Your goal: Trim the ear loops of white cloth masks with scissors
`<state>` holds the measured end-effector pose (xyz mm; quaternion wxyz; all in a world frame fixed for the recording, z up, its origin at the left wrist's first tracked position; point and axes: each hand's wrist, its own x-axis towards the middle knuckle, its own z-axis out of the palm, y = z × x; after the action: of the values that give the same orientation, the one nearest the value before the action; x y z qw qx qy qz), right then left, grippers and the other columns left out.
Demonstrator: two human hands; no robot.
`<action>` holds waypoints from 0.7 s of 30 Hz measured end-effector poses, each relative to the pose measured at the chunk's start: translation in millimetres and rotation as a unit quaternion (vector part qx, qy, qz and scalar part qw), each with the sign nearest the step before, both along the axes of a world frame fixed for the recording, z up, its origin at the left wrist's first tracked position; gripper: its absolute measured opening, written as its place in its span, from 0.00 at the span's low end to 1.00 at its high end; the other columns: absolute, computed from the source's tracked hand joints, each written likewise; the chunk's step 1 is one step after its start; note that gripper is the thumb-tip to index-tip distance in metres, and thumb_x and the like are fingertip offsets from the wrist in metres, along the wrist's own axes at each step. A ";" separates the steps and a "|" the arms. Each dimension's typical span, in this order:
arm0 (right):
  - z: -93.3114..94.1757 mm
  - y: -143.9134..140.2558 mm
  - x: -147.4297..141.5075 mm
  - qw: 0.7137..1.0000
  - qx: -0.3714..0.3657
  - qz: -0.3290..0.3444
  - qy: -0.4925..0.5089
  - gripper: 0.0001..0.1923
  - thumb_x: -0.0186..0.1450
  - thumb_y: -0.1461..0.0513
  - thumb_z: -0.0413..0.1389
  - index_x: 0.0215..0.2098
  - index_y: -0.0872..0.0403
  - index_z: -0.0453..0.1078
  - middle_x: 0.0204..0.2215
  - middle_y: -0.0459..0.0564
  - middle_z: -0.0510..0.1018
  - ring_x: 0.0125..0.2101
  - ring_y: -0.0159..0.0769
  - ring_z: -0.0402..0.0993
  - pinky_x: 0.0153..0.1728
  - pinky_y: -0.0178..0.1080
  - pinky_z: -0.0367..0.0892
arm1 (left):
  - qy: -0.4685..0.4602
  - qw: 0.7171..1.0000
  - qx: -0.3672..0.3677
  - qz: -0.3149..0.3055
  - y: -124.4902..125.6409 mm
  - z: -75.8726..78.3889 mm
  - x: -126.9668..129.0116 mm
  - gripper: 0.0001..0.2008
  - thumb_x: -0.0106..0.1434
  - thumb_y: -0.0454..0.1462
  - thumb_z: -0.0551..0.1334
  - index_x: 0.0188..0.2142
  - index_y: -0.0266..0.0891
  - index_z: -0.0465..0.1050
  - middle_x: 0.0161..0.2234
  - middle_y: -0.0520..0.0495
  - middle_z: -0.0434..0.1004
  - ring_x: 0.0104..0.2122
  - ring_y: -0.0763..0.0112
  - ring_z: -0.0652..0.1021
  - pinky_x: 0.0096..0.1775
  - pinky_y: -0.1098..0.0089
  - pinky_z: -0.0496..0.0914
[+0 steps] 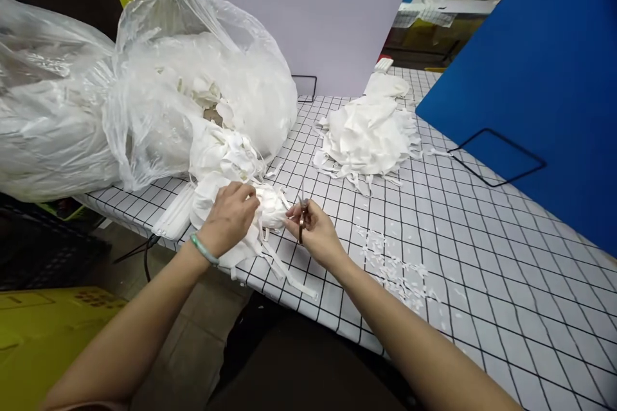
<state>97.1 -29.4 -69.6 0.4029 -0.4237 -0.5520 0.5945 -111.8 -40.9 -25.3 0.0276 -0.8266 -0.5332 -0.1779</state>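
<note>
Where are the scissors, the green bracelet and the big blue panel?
Scissors [301,225]: head view, on the handle.
Green bracelet [204,250]: head view, on its band.
Big blue panel [540,77]: head view, on its flat face.

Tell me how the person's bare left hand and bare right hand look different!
The bare left hand has a green, ring-shaped bangle at its wrist; the bare right hand has none. The right hand holds small, dark-handled metal scissors, but I see no tool in the left hand. Both are next to the bunched, thin white pieces.
</note>
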 end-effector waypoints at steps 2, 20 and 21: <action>2.8 -9.1 -5.0 0.996 -0.023 -0.009 0.090 0.20 0.53 0.57 0.70 0.33 0.50 0.63 0.42 0.47 0.74 0.40 0.36 0.72 0.44 0.42 0.71 | -0.104 0.994 0.019 -0.040 6.2 18.5 14.6 0.09 0.67 0.28 0.56 0.34 0.36 0.74 0.38 0.40 0.76 0.41 0.59 0.74 0.43 0.58 0.71; 42.0 -98.4 95.3 0.973 -0.055 0.221 -0.032 0.11 0.62 0.64 0.63 0.29 0.52 0.63 0.28 0.44 0.70 0.28 0.31 0.66 0.29 0.35 0.64 | -0.839 0.442 -0.270 0.168 -47.1 -1.6 53.4 0.10 0.73 0.34 0.55 0.44 0.33 0.75 0.37 0.45 0.77 0.30 0.76 0.79 0.32 0.75 0.75; 39.9 -99.6 94.8 0.973 -0.064 0.220 -0.037 0.12 0.63 0.63 0.63 0.29 0.52 0.62 0.28 0.44 0.71 0.28 0.31 0.66 0.30 0.35 0.65 | -0.826 0.471 -0.257 0.171 -36.3 14.9 45.1 0.11 0.73 0.33 0.55 0.42 0.32 0.76 0.31 0.48 0.75 0.24 0.80 0.74 0.26 0.79 0.71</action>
<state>191.9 -129.1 -29.7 0.2137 -0.3382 -0.6072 0.6865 -66.8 -77.2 -10.3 -0.6095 -0.1585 -0.4606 -0.6254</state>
